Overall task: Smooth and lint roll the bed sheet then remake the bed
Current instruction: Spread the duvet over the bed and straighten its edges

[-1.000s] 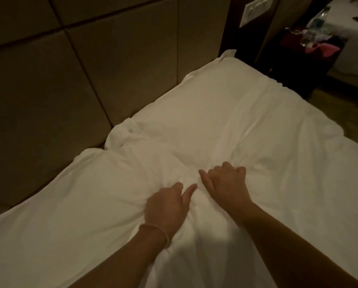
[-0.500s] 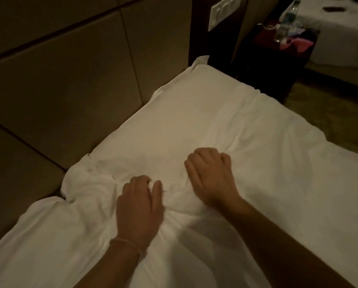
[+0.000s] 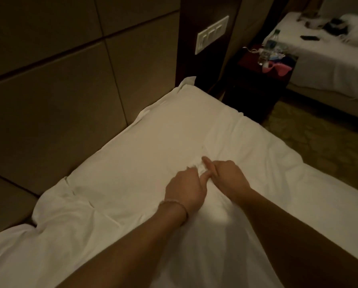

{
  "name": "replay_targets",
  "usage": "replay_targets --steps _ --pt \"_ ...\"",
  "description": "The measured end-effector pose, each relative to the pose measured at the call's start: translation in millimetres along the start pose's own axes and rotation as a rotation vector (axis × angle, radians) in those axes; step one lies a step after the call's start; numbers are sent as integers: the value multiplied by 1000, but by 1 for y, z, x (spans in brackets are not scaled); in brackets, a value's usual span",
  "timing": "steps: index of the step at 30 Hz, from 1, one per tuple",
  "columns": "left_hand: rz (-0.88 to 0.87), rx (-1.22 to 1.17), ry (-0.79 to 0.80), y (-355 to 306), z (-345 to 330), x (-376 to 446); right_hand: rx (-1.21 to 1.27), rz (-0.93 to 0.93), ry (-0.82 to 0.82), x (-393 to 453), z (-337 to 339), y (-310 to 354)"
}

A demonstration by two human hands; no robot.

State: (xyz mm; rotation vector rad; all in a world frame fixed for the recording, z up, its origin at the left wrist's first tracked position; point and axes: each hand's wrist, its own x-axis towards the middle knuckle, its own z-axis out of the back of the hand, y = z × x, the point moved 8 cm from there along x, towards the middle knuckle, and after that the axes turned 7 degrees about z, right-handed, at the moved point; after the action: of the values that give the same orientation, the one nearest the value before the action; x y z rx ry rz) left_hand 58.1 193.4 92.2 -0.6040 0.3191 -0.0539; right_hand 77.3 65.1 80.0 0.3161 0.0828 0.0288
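Observation:
A white bed sheet point(image 3: 132, 163) covers the bed, which runs from the lower left to the far corner by the padded headboard. The cloth lies flat toward the headboard and is creased on the right half. My left hand point(image 3: 186, 188), with a thin bracelet at the wrist, and my right hand point(image 3: 228, 175) sit side by side near the middle of the bed. Both pinch a small bunched ridge of sheet point(image 3: 196, 166) between their fingers. No lint roller is in view.
A padded headboard wall point(image 3: 70, 100) borders the bed on the left. A dark post carries a switch panel point(image 3: 211, 34). Beyond the far corner stands a dark nightstand point(image 3: 257, 84) with a water bottle point(image 3: 269, 46) and pink items. A second white bed point(image 3: 329, 59) stands across a carpeted gap.
My hands have slid along the sheet toward the far corner and come close together. They went from gripping a larger bunch to pinching a small ridge. The view has shifted right.

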Motion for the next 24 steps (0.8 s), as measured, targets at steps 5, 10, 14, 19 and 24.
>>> replay_targets --steps 5,10,14,19,24 --pt "-153 -148 -281 -48 65 25 128 -43 -558 32 114 4" --pt "169 239 -77 32 7 42 -10 80 -137 16 8 -14" --pt "54 98 -267 0 12 45 124 71 -303 21 9 -43" --pt "124 -40 -170 -20 -13 57 -77 79 -98 56 12 -71" --pt "144 93 -131 7 -41 72 -183 -5 -65 63 -20 -83"
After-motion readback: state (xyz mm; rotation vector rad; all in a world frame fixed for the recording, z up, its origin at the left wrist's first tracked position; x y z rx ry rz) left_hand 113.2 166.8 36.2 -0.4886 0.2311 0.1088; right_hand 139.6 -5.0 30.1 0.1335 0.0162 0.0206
